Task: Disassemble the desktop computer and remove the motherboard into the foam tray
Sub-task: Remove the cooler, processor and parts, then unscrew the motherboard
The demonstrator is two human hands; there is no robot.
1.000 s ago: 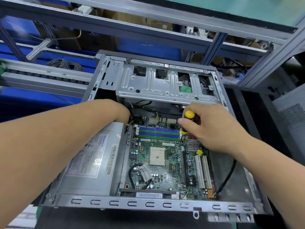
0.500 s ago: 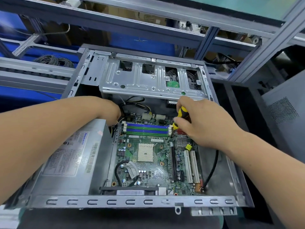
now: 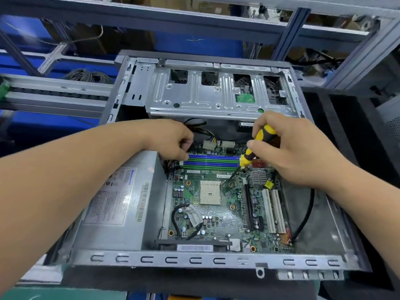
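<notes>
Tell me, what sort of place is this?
Probably a factory or repair workshop line: an opened computer case lies on a workbench, a conveyor rail runs behind it, and metal frame racks hold cardboard boxes.

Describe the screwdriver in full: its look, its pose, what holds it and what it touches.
The screwdriver has a chunky yellow and black handle, plastic or rubber by its look, and a thin dark metal shaft. It stands tilted, handle up toward the drive cage, shaft slanting down and left. The right hand grips the handle, thumb and fingers wrapped around it. The tip comes down on the motherboard, beside the empty CPU socket, near a mounting hole; whether it sits in a screw cannot be told.
</notes>
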